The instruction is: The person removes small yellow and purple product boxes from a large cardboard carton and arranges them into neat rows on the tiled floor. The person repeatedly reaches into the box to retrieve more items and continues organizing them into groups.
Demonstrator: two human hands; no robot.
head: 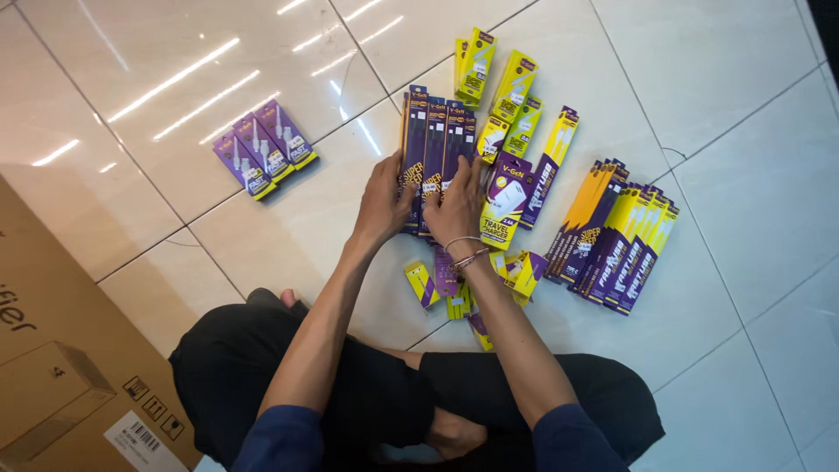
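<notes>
Left hand (382, 203): reaching forward, palm down, fingers curling loosely.
Right hand (456, 205): lying flat beside it, fingers spreading.
Forearms: converging from dark blue sleeves.
Right wrist: wearing thin bracelets.

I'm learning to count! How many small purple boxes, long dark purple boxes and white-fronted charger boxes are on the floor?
Small purple boxes, set apart: 3
Long dark purple boxes, side by side: 4
White-fronted charger box: 1
Total: 8
</notes>
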